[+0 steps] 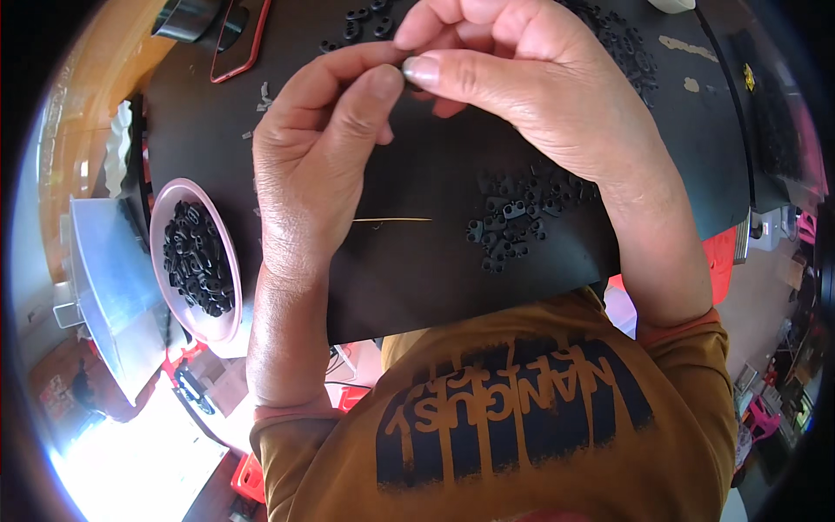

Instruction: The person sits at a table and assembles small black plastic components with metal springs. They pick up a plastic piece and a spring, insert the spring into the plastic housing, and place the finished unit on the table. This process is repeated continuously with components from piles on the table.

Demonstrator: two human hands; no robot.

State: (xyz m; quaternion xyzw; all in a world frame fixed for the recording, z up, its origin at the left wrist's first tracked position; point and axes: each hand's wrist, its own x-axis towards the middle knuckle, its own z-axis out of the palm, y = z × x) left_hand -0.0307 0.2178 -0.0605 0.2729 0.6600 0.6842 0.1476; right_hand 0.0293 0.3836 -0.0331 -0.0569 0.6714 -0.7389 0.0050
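My left hand (317, 143) and my right hand (531, 91) meet above the dark table, thumbs and fingertips pinched together. Between them is something tiny and dark, mostly hidden by the fingers. Below and to the right, under my right forearm, lies a loose pile of small black parts with holes (509, 217). A thin wooden stick (396, 219) rests on the table just right of my left wrist. Several similar black pieces (355, 28) sit spread out beyond my hands.
A pink bowl (165, 196) of black parts stands at the table's left edge. At the far left lie a red-edged phone-like object (242, 42) and a dark cylindrical thing (184, 19). Another heap of black parts (631, 56) covers the far right. The table (417, 304) ends near my body.
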